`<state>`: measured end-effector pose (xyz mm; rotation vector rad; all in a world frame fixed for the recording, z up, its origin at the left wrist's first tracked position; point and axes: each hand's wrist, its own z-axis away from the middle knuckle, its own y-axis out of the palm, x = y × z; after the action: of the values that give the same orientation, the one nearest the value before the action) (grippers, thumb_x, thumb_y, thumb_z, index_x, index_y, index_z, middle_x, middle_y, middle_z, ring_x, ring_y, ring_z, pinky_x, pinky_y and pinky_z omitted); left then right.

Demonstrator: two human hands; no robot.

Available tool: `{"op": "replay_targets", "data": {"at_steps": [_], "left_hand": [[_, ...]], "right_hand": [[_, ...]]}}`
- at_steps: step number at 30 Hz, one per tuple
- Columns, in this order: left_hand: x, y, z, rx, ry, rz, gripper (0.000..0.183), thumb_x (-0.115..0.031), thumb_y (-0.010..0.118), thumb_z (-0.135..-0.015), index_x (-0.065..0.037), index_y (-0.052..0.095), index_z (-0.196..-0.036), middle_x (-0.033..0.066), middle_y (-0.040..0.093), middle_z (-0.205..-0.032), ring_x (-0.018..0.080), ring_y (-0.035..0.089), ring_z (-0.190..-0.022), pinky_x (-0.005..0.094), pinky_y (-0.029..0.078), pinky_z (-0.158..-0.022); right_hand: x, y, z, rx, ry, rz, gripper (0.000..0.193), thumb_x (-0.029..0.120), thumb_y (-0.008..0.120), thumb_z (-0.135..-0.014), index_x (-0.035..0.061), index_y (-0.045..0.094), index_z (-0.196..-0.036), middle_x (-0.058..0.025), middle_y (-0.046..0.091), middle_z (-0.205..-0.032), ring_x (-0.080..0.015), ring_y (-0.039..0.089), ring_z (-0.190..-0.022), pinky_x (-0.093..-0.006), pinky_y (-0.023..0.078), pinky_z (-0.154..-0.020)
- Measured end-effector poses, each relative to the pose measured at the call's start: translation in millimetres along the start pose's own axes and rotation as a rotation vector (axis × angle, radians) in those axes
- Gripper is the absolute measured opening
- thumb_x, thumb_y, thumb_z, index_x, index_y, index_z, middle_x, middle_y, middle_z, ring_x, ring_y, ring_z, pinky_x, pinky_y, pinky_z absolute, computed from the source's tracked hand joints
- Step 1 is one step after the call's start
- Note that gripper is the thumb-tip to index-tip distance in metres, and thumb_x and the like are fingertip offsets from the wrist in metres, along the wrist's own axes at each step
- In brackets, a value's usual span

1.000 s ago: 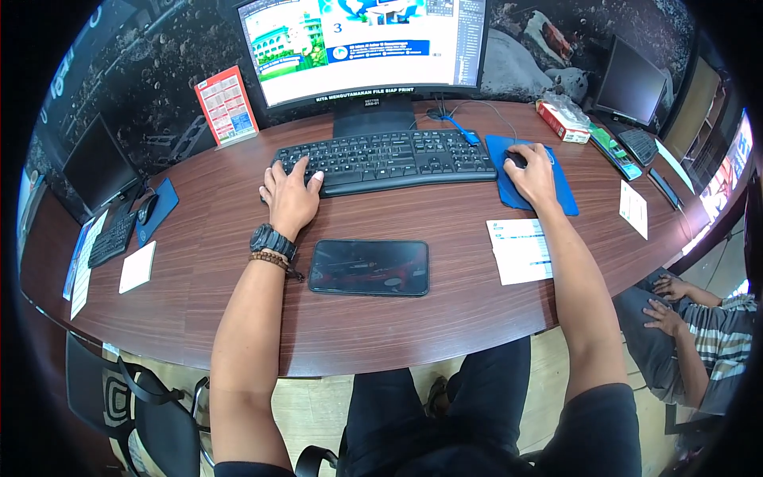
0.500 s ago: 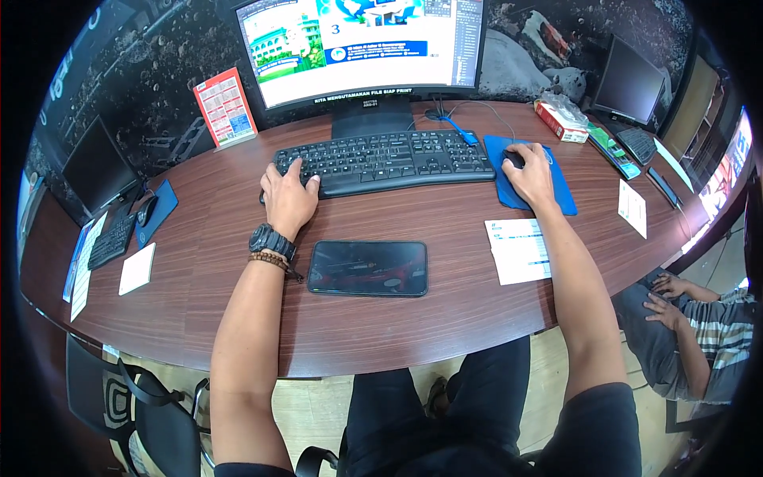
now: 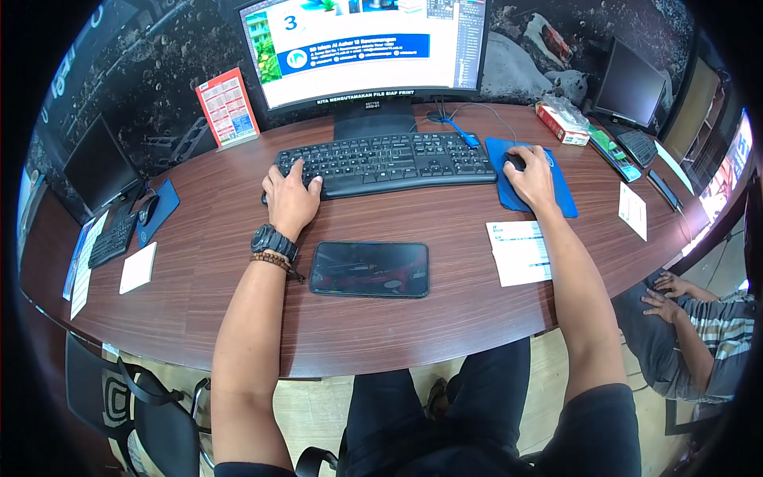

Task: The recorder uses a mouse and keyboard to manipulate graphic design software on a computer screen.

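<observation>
My left hand (image 3: 292, 197) rests on the left end of a black keyboard (image 3: 381, 163), its fingers apart over the keys. A dark watch and a beaded bracelet are on that wrist. My right hand (image 3: 531, 176) curves over a black computer mouse (image 3: 515, 161), which it partly covers. Under the mouse lies a blue mouse pad (image 3: 564, 199). Behind the keyboard stands a curved monitor (image 3: 358, 75), lit with a page layout of pictures and a blue banner. A dark phone (image 3: 369, 269) lies flat between my forearms.
Papers (image 3: 520, 253) lie partly under my right forearm. A red desk calendar (image 3: 226, 109) stands left of the monitor; a red and white box (image 3: 563, 123) sits at the right. Another person (image 3: 699, 334) sits at the right. An office chair (image 3: 151, 405) is at the lower left.
The picture on the monitor has become larger and shifted, so the blue banner fills more of the screen. Both my hands stay in nearly the same places.
</observation>
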<state>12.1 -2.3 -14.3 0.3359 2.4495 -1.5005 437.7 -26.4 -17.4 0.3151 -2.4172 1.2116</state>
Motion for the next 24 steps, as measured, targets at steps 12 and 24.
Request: {"op": "replay_targets", "data": {"at_steps": [12,24], "left_hand": [[1.2,1.9,0.4,0.0,0.014,-0.01,0.056,-0.036,0.065,-0.092,-0.007,0.055,-0.139,0.0334,0.04,-0.142,0.0499,0.038,-0.131,0.0565,0.037,-0.108],[0.2,1.5,1.3,-0.008,0.023,0.025,0.054,-0.034,0.065,-0.091,-0.006,0.056,-0.137,0.0363,0.04,-0.141,0.0501,0.037,-0.131,0.0561,0.035,-0.109]], "right_hand": [[0.6,-0.4,-0.7,0.011,0.009,-0.001,0.04,0.025,0.064,-0.08,0.0074,0.07,-0.116,-0.0184,0.057,-0.124,-0.0369,0.06,-0.113,-0.0433,0.048,-0.098],[-2.2,0.6,-1.0,0.004,-0.011,-0.016,0.039,0.025,0.065,-0.081,0.0069,0.07,-0.116,-0.0191,0.057,-0.124,-0.0373,0.06,-0.113,-0.043,0.048,-0.099]]}}
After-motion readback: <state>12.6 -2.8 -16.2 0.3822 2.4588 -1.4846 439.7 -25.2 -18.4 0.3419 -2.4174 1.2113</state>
